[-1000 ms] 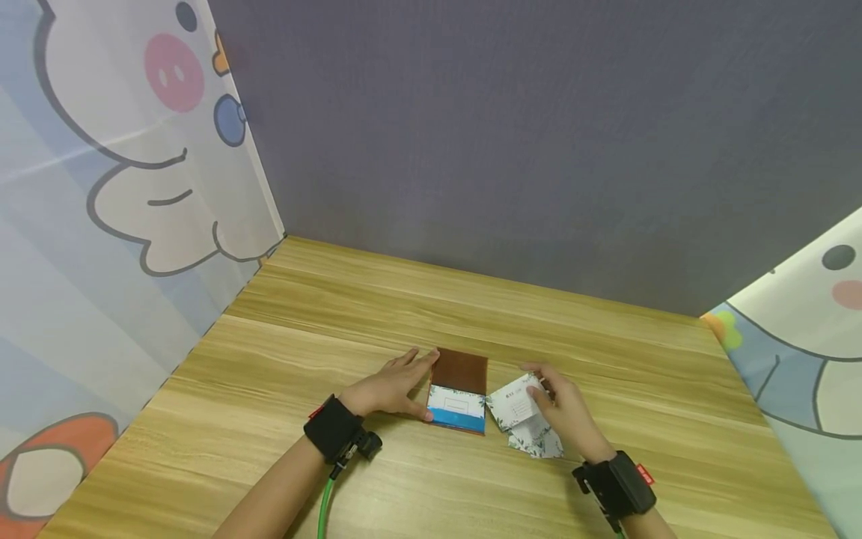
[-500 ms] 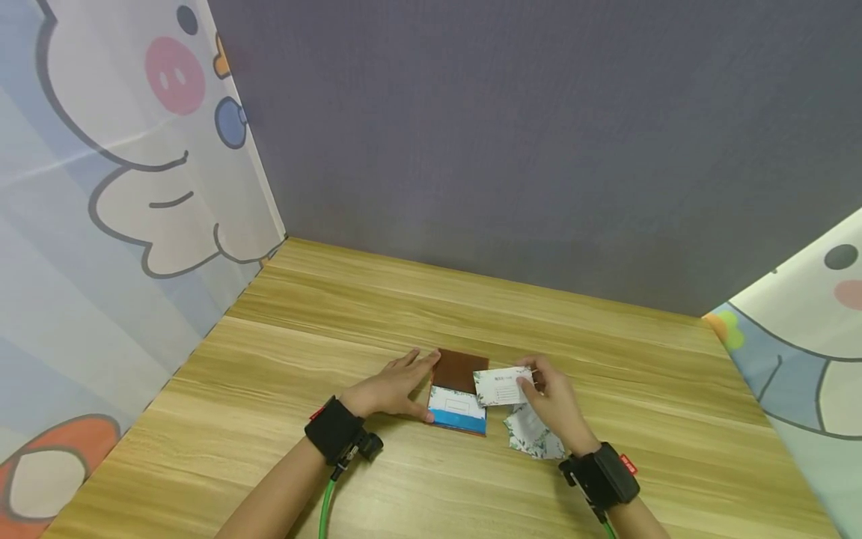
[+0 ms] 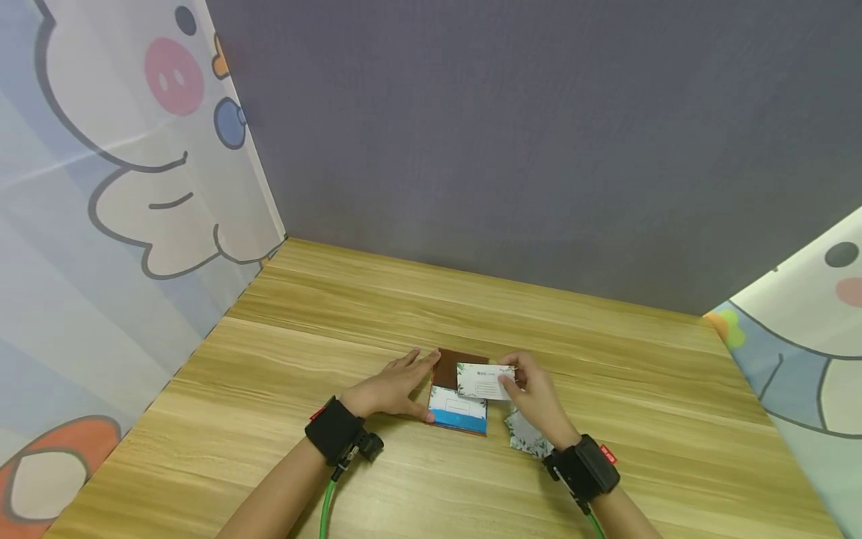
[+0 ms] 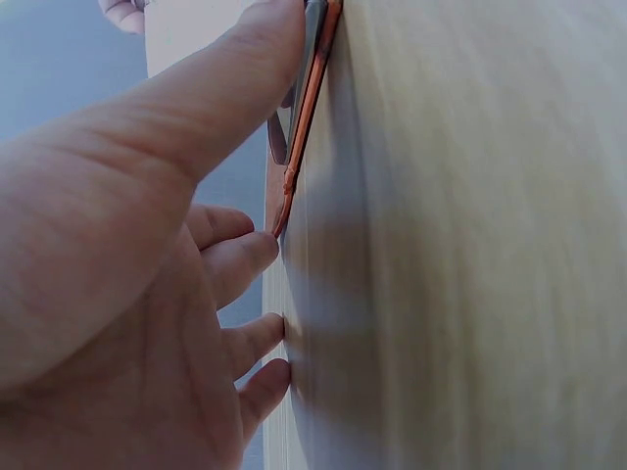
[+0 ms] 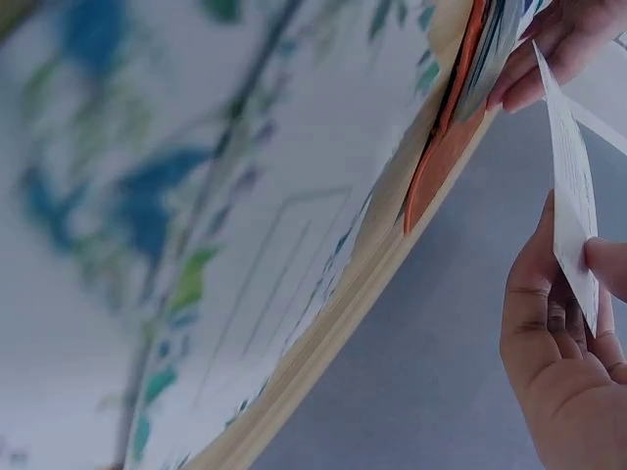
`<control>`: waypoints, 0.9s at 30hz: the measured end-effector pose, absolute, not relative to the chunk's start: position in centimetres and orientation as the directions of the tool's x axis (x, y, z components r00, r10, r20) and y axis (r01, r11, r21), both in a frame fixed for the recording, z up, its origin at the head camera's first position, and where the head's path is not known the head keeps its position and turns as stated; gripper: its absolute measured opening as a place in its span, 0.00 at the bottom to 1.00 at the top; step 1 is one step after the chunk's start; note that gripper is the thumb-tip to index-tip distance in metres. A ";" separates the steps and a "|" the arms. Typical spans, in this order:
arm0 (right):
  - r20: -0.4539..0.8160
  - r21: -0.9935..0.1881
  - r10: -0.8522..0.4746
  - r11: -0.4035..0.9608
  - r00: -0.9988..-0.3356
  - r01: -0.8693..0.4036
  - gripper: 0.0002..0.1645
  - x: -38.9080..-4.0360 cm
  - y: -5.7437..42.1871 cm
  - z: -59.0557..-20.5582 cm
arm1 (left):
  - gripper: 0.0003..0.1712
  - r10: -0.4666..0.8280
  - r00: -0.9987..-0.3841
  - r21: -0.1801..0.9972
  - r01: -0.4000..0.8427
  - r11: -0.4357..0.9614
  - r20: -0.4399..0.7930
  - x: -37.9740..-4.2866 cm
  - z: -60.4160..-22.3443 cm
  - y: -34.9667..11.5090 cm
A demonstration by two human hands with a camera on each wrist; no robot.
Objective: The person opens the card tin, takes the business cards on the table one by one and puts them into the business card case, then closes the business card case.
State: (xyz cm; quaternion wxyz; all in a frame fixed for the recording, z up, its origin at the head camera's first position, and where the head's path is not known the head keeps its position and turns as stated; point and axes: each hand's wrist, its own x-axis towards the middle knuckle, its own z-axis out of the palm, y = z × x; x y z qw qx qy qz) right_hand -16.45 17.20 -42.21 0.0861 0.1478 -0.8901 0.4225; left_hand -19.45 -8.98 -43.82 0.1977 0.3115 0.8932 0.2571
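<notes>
My right hand (image 3: 535,397) pinches a white card (image 3: 483,380) with a leafy border between thumb and fingers. The card is raised over the brown holder (image 3: 447,367), overlapping its upper part in the head view. In the holder's lower part sit another leafy card and a blue strip (image 3: 456,419). My left hand (image 3: 390,388) lies with spread fingers at the holder's left edge, thumb at its lower corner. In the left wrist view the thumb (image 4: 235,88) rests at the holder's orange edge (image 4: 306,117). The right wrist view shows the pinched card (image 5: 570,186) edge-on.
Several leafy cards (image 3: 525,436) lie in a loose pile right of the holder, partly under my right wrist. The wooden table (image 3: 377,292) meets a grey panel (image 3: 485,150) at the back. Cartoon-printed curtains (image 3: 135,299) flank both sides. A green cable (image 3: 326,509) trails from the left wrist.
My right hand has lifted the card from beside the holder and carried it left and slightly up, so it now overlaps the holder. My left hand has stayed in place.
</notes>
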 end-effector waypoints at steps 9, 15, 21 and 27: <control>0.168 -0.794 -0.189 0.556 -0.968 -0.246 0.12 -16.9 15.9 -42.5 | 0.59 0.659 -0.728 0.581 0.459 0.671 -0.186 -19.5 -43.8 -8.9; 0.113 -0.815 -0.157 0.550 -0.981 -0.182 0.11 -17.1 15.2 -42.6 | 0.59 0.655 -0.732 0.568 0.463 0.680 -0.188 -19.5 -43.8 -8.8; 0.101 -0.810 -0.162 0.559 -0.982 -0.176 0.10 -17.2 15.0 -42.6 | 0.59 0.656 -0.732 0.562 0.469 0.681 -0.184 -19.6 -43.9 -8.8; 0.082 -0.809 -0.186 0.562 -0.979 -0.174 0.10 -17.4 14.8 -42.8 | 0.60 0.656 -0.731 0.561 0.468 0.683 -0.187 -19.6 -43.9 -8.8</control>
